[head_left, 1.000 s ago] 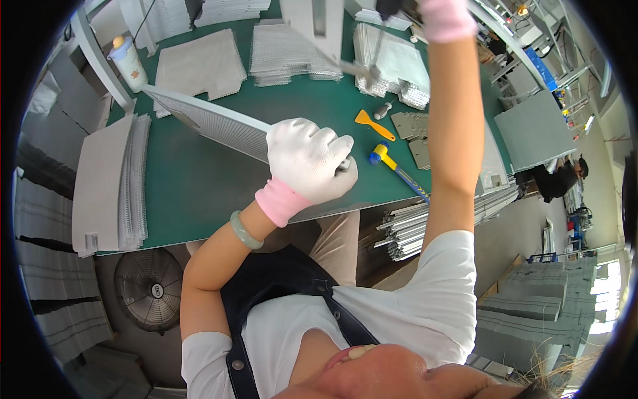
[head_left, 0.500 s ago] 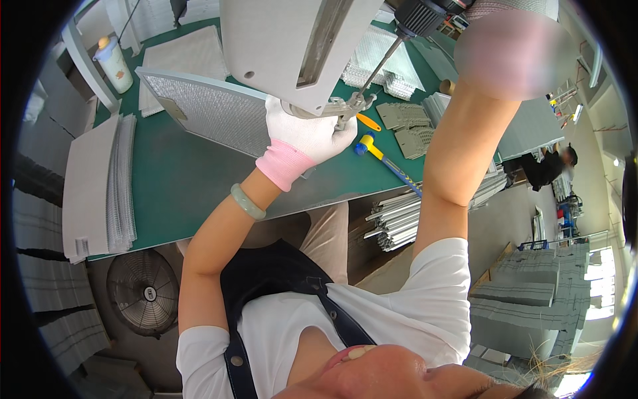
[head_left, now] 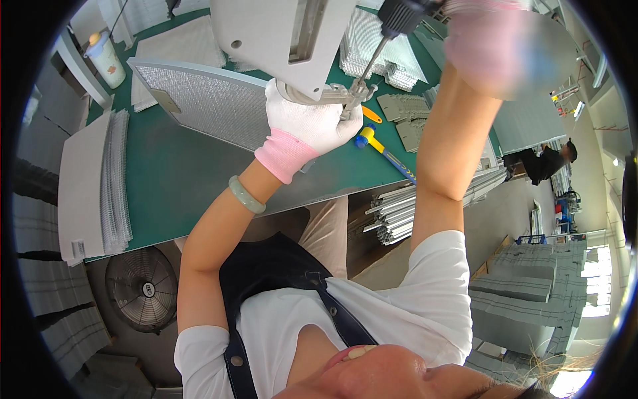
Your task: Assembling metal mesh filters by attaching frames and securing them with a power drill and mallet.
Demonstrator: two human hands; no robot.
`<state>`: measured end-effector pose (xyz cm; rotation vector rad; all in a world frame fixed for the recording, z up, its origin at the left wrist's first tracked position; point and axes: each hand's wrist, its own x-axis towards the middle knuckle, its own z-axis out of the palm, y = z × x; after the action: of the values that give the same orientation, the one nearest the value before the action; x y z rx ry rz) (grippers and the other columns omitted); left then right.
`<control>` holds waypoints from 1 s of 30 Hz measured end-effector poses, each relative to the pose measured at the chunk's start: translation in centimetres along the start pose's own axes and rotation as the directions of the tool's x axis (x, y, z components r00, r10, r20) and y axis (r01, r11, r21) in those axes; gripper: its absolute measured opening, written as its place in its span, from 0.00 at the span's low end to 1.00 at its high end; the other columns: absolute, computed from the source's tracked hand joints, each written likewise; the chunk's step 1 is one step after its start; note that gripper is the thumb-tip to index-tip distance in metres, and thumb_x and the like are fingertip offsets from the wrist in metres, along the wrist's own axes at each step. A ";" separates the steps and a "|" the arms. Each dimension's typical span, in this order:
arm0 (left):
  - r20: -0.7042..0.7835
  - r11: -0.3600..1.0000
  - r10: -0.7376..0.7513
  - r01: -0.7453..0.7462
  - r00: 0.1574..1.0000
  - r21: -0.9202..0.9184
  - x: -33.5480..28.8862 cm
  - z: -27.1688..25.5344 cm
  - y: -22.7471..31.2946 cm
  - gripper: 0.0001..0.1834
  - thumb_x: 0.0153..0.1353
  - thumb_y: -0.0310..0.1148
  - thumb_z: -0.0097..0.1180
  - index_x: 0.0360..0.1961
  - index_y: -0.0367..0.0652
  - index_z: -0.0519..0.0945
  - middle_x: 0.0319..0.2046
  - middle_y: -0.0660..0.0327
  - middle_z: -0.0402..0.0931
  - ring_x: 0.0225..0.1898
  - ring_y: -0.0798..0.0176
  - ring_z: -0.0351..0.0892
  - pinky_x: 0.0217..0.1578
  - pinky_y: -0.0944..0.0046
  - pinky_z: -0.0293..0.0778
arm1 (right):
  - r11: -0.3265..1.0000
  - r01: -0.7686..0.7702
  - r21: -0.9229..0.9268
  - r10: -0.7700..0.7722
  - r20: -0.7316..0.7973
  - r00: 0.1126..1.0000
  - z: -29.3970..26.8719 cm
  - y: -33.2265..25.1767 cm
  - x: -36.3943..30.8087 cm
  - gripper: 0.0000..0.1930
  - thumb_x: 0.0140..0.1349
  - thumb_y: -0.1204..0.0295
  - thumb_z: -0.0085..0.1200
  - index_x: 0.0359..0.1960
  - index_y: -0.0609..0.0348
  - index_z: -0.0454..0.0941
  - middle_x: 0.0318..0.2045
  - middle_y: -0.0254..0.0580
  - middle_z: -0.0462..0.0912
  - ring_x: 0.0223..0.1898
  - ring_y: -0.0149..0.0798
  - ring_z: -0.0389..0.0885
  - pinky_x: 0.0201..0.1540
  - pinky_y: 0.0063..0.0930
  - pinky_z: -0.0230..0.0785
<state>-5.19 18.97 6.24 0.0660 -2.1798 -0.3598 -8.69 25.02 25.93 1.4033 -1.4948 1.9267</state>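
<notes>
My left hand (head_left: 309,123), in a white glove with a pink cuff, is closed around a metal bracket (head_left: 350,97) at the lower end of a long light-grey slotted housing (head_left: 272,40). From the upper right my right hand (head_left: 485,43), gloved and smeared in the picture, holds a power drill (head_left: 401,14); only its black front end shows plainly. The drill's long thin bit slants down to the bracket. Behind my left hand a framed filter panel (head_left: 206,100) with a silvery mesh face stands on edge on the green table (head_left: 169,193).
A yellow-and-blue hammer (head_left: 382,149) lies right of my left hand, near an orange-handled tool (head_left: 372,116). Stacked panels (head_left: 86,189) stand at the table's left edge, beside a bottle (head_left: 106,61). Metal strips (head_left: 392,219) lie below the table edge. A floor fan (head_left: 147,290) stands lower left; another person (head_left: 545,163) is far right.
The drill and my right hand have shifted a little left. The housing's lower end has moved slightly left and up, while my left hand keeps its grip on the bracket.
</notes>
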 end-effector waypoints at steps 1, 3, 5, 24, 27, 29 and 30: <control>-0.045 1.000 0.023 -0.023 0.999 0.006 0.0 0.2 0.0 0.11 0.43 0.46 0.51 0.14 0.54 0.77 0.15 0.68 0.70 0.23 0.62 0.72 0.28 0.55 0.61 | 0.997 -0.062 0.050 0.060 0.043 0.997 -0.4 0.7 -0.1 0.11 0.47 0.72 0.54 0.32 0.62 0.68 0.20 0.34 0.73 0.16 0.26 0.71 0.18 0.17 0.66; -0.028 0.999 0.029 -0.028 0.999 0.031 0.0 0.3 -0.4 0.11 0.43 0.46 0.52 0.14 0.54 0.77 0.14 0.68 0.70 0.23 0.62 0.71 0.27 0.55 0.61 | 0.995 -0.096 0.026 0.096 0.014 0.995 0.0 1.8 -0.5 0.11 0.47 0.73 0.54 0.32 0.62 0.68 0.19 0.34 0.72 0.15 0.26 0.71 0.18 0.17 0.66; -0.002 0.998 0.050 -0.049 0.999 0.047 0.1 0.2 -0.2 0.10 0.43 0.45 0.52 0.14 0.54 0.77 0.14 0.68 0.70 0.22 0.61 0.71 0.26 0.55 0.61 | 0.994 -0.103 0.028 0.102 0.040 0.994 -0.2 2.0 -0.4 0.10 0.47 0.73 0.53 0.31 0.61 0.68 0.18 0.34 0.72 0.15 0.26 0.71 0.18 0.18 0.67; -0.085 0.993 0.031 -0.040 0.996 -0.107 0.3 1.6 -0.4 0.07 0.40 0.45 0.54 0.20 0.58 0.78 0.24 0.69 0.73 0.25 0.61 0.71 0.26 0.59 0.61 | 0.989 -0.111 0.100 0.120 -0.092 0.988 -0.8 2.3 -1.6 0.11 0.47 0.74 0.51 0.32 0.64 0.67 0.17 0.33 0.72 0.12 0.25 0.69 0.14 0.15 0.65; -0.122 0.991 0.065 -0.078 0.990 -0.105 0.5 1.4 -0.2 0.09 0.40 0.46 0.55 0.22 0.57 0.79 0.24 0.69 0.73 0.26 0.60 0.72 0.28 0.58 0.63 | 0.990 -0.102 0.100 0.119 -0.176 0.977 -0.6 1.9 -2.0 0.12 0.48 0.74 0.52 0.35 0.63 0.69 0.20 0.33 0.74 0.14 0.23 0.70 0.15 0.13 0.64; -0.114 0.995 0.037 -0.047 0.993 -0.091 0.6 1.5 -0.4 0.11 0.39 0.45 0.55 0.24 0.55 0.78 0.24 0.68 0.74 0.26 0.59 0.72 0.27 0.57 0.64 | 0.992 -0.039 0.121 0.062 -0.193 0.979 -0.3 2.3 -1.8 0.15 0.49 0.74 0.53 0.39 0.63 0.70 0.23 0.31 0.75 0.18 0.22 0.71 0.20 0.13 0.64; -0.144 0.988 0.031 -0.052 0.989 -0.146 0.7 1.6 -0.6 0.11 0.39 0.45 0.56 0.24 0.54 0.78 0.24 0.68 0.74 0.25 0.59 0.72 0.26 0.57 0.64 | 0.996 -0.032 0.084 0.049 -0.218 0.975 -0.2 2.2 -1.9 0.15 0.49 0.74 0.53 0.40 0.63 0.70 0.23 0.31 0.75 0.19 0.22 0.71 0.22 0.14 0.64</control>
<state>-6.98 18.64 5.73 -0.0365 -2.0056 -0.4787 -9.49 24.86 23.15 1.1540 -1.3670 2.1098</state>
